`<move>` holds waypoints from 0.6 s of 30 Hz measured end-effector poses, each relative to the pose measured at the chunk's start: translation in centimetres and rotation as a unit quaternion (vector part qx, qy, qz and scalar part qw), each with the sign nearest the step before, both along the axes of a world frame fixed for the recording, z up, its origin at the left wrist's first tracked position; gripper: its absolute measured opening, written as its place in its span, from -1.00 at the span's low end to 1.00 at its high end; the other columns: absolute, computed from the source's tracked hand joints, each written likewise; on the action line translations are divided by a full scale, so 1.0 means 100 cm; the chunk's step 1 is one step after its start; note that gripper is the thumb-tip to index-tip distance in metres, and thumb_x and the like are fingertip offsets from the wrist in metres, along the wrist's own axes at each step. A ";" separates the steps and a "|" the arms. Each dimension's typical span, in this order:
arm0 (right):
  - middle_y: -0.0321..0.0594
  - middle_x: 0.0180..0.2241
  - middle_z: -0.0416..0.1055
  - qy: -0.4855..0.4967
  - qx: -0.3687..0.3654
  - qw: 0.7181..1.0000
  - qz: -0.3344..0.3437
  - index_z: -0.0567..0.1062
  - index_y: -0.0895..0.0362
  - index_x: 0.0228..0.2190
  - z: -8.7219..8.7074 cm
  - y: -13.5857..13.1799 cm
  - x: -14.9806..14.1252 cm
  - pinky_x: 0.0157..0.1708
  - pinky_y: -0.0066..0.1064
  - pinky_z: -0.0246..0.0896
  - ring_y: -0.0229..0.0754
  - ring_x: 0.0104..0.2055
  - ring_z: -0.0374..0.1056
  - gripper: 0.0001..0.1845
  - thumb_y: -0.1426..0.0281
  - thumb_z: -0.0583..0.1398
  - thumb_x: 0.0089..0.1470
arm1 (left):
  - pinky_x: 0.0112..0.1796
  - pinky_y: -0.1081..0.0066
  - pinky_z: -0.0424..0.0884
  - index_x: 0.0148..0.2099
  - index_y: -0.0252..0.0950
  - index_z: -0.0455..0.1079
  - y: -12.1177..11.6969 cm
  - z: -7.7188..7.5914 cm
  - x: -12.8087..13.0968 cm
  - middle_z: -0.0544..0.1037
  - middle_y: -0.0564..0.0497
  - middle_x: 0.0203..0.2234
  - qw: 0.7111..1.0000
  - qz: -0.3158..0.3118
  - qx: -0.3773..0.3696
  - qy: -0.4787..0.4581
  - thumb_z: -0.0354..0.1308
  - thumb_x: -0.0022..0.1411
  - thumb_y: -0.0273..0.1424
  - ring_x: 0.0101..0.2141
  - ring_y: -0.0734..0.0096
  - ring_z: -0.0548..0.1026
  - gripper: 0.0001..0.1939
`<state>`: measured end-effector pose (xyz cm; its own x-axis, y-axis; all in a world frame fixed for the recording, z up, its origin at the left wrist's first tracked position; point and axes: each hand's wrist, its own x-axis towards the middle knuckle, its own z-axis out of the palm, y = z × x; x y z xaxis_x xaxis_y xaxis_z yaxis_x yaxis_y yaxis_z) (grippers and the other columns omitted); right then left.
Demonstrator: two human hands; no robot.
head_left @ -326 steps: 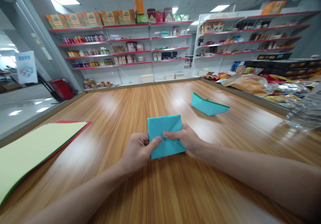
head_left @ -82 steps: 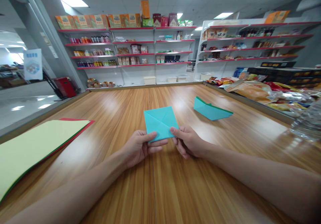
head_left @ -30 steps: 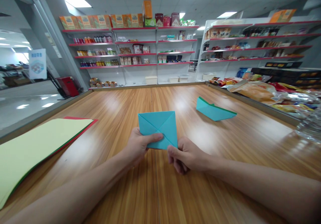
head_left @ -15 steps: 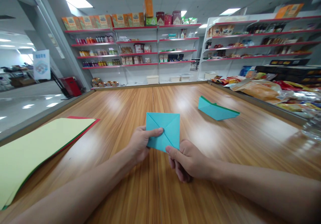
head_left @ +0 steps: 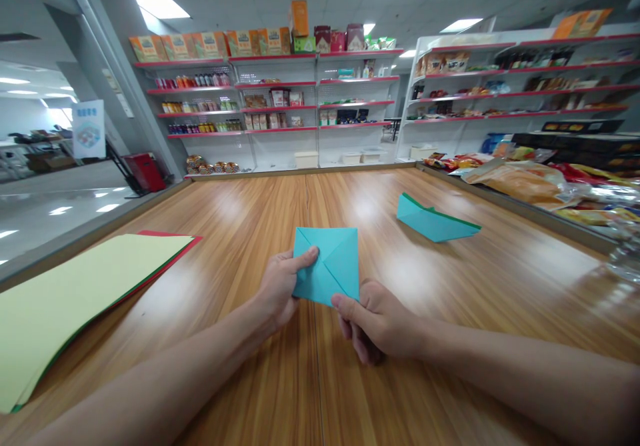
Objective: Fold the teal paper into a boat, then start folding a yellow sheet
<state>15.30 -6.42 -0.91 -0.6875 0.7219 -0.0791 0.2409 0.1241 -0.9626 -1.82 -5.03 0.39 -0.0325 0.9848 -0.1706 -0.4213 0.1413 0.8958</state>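
Note:
A light blue square of folded paper [head_left: 336,253], with crease lines meeting near its middle, is held up above the wooden table [head_left: 240,233]. My left hand [head_left: 283,285] grips its left edge, thumb across the front and fingers behind. At the lower right corner, my right hand [head_left: 369,318] pinches the paper between thumb and curled fingers. Beyond it to the right, a folded blue paper boat [head_left: 436,225] with a green edge rests on the table, touched by neither hand.
A stack of coloured sheets [head_left: 90,293], pale yellow on top with green and red below, lies at the left. Packaged snacks [head_left: 530,183] are heaped past the table's right edge. Stocked shelves [head_left: 275,106] stand along the back.
My left thumb has slid slightly left on the folded paper, away from its centre. The right hand keeps its pinch at the corner. The whole view has shifted slightly.

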 end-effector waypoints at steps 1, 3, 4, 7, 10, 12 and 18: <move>-0.25 -0.82 0.28 0.002 0.002 1.000 0.004 0.30 0.18 -0.68 0.000 0.000 0.000 -0.88 -0.60 -0.03 -0.37 -0.85 0.10 -0.33 -0.13 -0.05 0.09 | -0.54 0.46 0.33 -0.45 -0.42 0.44 0.001 0.000 -0.001 0.52 -0.04 -0.59 1.000 0.002 -0.001 0.003 0.42 -0.16 -0.22 -0.61 0.45 0.42 -0.63; -0.25 -0.82 0.28 0.006 0.006 1.000 0.012 0.31 0.18 -0.68 -0.001 0.001 0.001 -0.87 -0.60 -0.02 -0.37 -0.85 0.10 -0.33 -0.12 -0.05 0.10 | -0.57 0.46 0.31 -0.47 -0.43 0.43 0.001 0.000 -0.003 0.50 -0.02 -0.62 1.000 0.002 -0.004 0.012 0.41 -0.16 -0.21 -0.63 0.46 0.40 -0.63; -0.25 -0.82 0.28 0.008 0.006 1.000 0.014 0.31 0.18 -0.68 -0.001 0.002 0.002 -0.87 -0.60 -0.02 -0.37 -0.85 0.11 -0.33 -0.12 -0.05 0.10 | -0.57 0.45 0.31 -0.48 -0.42 0.43 0.001 0.000 -0.004 0.50 -0.02 -0.63 1.000 0.000 -0.003 0.017 0.41 -0.16 -0.22 -0.63 0.46 0.40 -0.64; -0.25 -0.82 0.28 0.003 -0.002 1.000 0.013 0.30 0.18 -0.69 -0.002 0.003 0.004 -0.88 -0.59 -0.02 -0.35 -0.84 0.12 -0.33 -0.11 -0.03 0.10 | -0.53 0.43 0.35 -0.47 -0.42 0.44 0.000 0.002 -0.006 0.51 -0.02 -0.61 0.999 -0.005 0.009 0.032 0.42 -0.17 -0.27 -0.60 0.44 0.42 -0.67; -0.25 -0.82 0.28 0.000 -0.002 1.000 0.010 0.30 0.18 -0.69 -0.002 0.004 0.005 -0.87 -0.59 -0.02 -0.35 -0.84 0.11 -0.34 -0.10 -0.03 0.10 | -0.49 0.43 0.36 -0.42 -0.41 0.47 0.001 0.003 -0.009 0.53 -0.02 -0.57 0.999 0.005 0.023 0.038 0.42 -0.16 -0.27 -0.57 0.44 0.42 -0.68; -0.25 -0.83 0.27 -0.003 -0.002 1.000 0.019 0.31 0.18 -0.69 -0.001 0.004 0.005 -0.87 -0.60 -0.03 -0.36 -0.84 0.10 -0.34 -0.09 -0.03 0.11 | -0.51 0.45 0.33 -0.40 -0.40 0.47 0.003 0.003 -0.012 0.50 0.02 -0.58 0.999 0.010 0.037 0.032 0.41 -0.14 -0.27 -0.58 0.47 0.40 -0.68; -0.26 -0.82 0.27 -0.025 0.006 0.998 0.048 0.31 0.18 -0.70 0.003 0.003 0.004 -0.85 -0.61 -0.05 -0.40 -0.84 0.08 -0.33 -0.08 -0.04 0.12 | -0.59 0.50 0.16 -0.57 -0.36 0.34 0.007 0.003 -0.017 0.35 0.12 -0.71 0.996 0.043 0.077 0.024 0.38 -0.11 -0.23 -0.66 0.57 0.25 -0.65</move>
<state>15.75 -6.17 -0.63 -0.7495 0.6534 -0.1068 0.2754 0.1611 -0.9477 -3.47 -4.33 0.70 -0.1232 0.9923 -0.0144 -0.3828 -0.0341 0.9232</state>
